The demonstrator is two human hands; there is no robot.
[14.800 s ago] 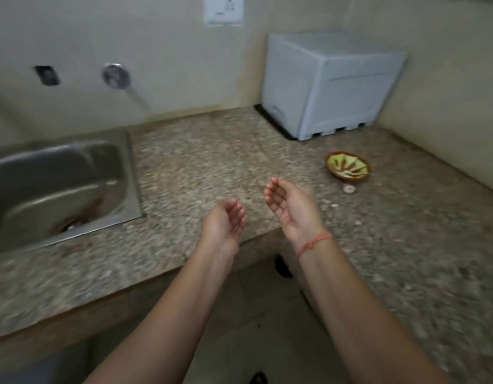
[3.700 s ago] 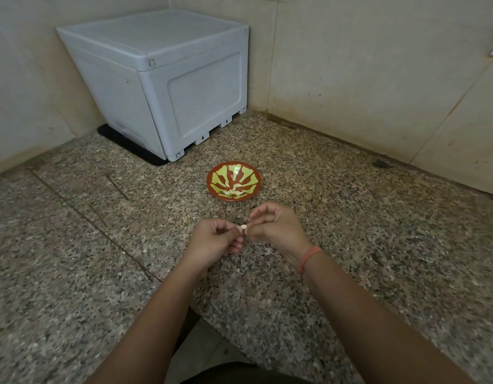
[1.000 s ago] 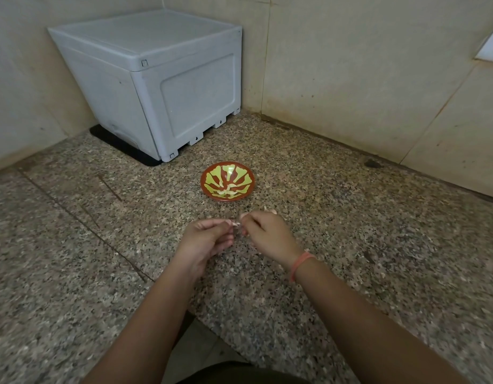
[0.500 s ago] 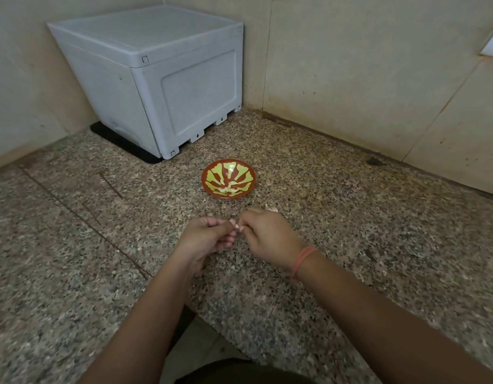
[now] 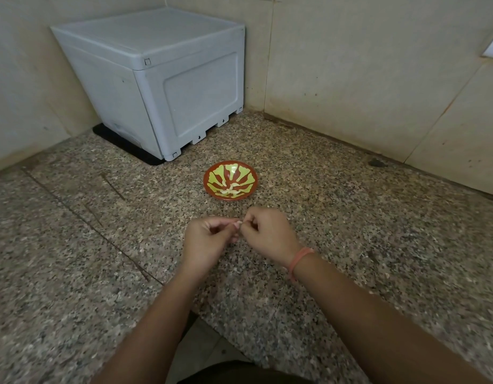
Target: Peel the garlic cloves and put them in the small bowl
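Left hand [image 5: 209,239] and right hand [image 5: 267,234] both pinch 1 clove [image 5: 239,223] between curled fingertips; the bowl [image 5: 239,170] lies near, straight beyond it, about as close to either hand.

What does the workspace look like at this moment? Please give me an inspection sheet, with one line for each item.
Surface: speckled granite counter, with dark scratch marks at its left.
Job's things: small bowl, red and green, holds a few pale cloves; one garlic clove is held above the counter, nearer the camera than the bowl.
Clutter: one small dark lump near the right wall.
Grippers: left hand and right hand both pinch the garlic clove, fingers curled; orange band on the right wrist.
Cables: nothing seen.
Surroundings: grey plastic box on a black mat in the corner; tiled walls.
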